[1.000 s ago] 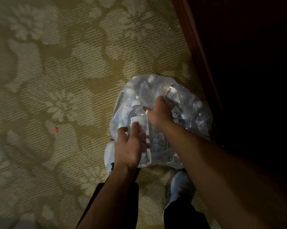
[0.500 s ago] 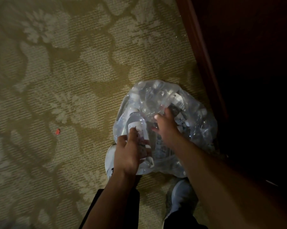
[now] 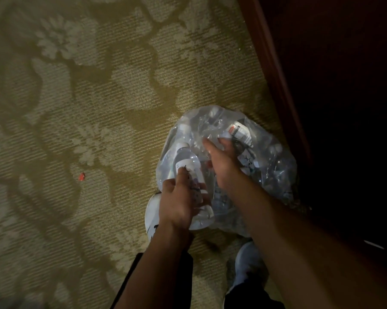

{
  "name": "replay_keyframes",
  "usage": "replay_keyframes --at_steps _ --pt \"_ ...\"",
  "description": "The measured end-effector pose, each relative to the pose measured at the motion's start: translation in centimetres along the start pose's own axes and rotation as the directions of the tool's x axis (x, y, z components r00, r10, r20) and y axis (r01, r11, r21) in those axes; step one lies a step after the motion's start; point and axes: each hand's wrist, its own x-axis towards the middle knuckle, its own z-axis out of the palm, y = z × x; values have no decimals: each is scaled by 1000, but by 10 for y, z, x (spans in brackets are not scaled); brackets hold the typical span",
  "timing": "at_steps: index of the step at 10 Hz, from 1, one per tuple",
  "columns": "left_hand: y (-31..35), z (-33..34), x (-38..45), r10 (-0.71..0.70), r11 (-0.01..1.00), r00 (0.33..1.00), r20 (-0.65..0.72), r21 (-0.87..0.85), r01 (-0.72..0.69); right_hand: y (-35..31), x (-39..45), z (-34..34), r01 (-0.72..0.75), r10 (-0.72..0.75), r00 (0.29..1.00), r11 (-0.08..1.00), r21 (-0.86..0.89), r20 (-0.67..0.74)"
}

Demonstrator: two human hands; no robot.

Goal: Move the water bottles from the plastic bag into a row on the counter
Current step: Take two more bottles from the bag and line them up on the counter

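The left hand (image 3: 179,201) grips a water bottle (image 3: 191,175) while the right hand (image 3: 221,161), fingers spread, presses the plastic bag (image 3: 272,170) (on patterned carpet (image 3: 76,108)).

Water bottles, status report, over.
Left hand grips one water bottle at the plastic bag. Right hand open, reaching inside. Bag on carpet; no counter in view.

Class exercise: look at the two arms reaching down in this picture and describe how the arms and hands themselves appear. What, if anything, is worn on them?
Both forearms are bare as far as the frame shows: no sleeves, no gloves. No watch, bracelet or ring shows on the left hand or the right hand, though the light is dim. The fingernails look short.
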Motion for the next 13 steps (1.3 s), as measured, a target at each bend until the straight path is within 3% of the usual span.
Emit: replay_keyframes --at_steps 2,4,5,6,8,9,11,12,13 --pt "-2 -7 -24 -38 998 999 27 -49 40 -3 -46 -32 -86 89 995 994 -70 42" --pt "33 0 -91 -90 987 981 173 148 65 -22 -141 -99 -300 293 953 947 119 73" --pt "63 3 -147 -88 971 966 244 237 29 -49 -200 -131 -304 287 949 943 135 133" --pt "96 1 -219 -62 971 971 231 238 5 -120 -304 -158 -219 188 958 967 133 216" --pt "164 -5 -363 160 933 906 393 239 -269 -213 -437 -204 6 -50 957 988 151 285" --pt "198 -5 -430 222 907 828 514 203 -369 -240 -496 -226 151 -182 946 980 131 268" --pt "226 -2 -539 424 779 565 708 32 -626 -284 -608 -276 440 -442 865 896 62 237" --pt "218 -2 -593 531 704 466 708 -61 -708 -284 -668 -300 605 -612 784 791 90 108" --pt "192 -1 -649 583 608 318 748 -141 -782 -266 -735 -323 722 -721 690 680 125 -67"
